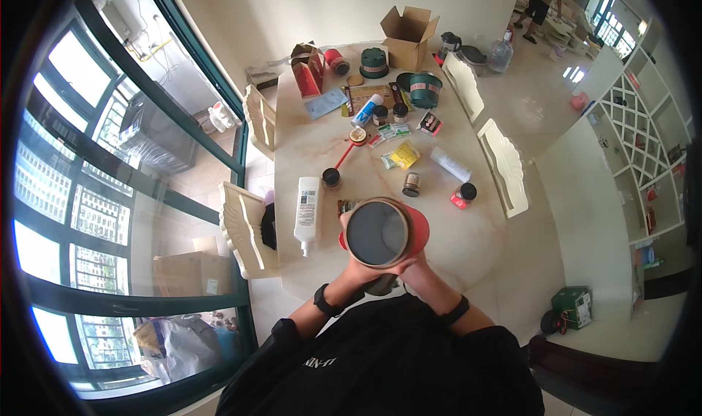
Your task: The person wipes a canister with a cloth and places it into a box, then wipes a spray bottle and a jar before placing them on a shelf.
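Observation:
Near the table's front edge, a red cylindrical canister with a beige rim is held in both hands. Its round mouth faces up toward me and shows a grey inside, with no contents that I can make out. My left hand is closed around its lower left side. On the lower right, my right hand grips it too; the fingers beneath are partly hidden. A white bottle lies to the left. Beyond the canister are a small glass jar, a dark-lidded jar and a red jar with a black lid.
Farther back are a yellow packet, a clear plastic roll, a blue-and-white tube, green pots, a red box and an open cardboard box. Cream chairs flank the table. Another person stands far right.

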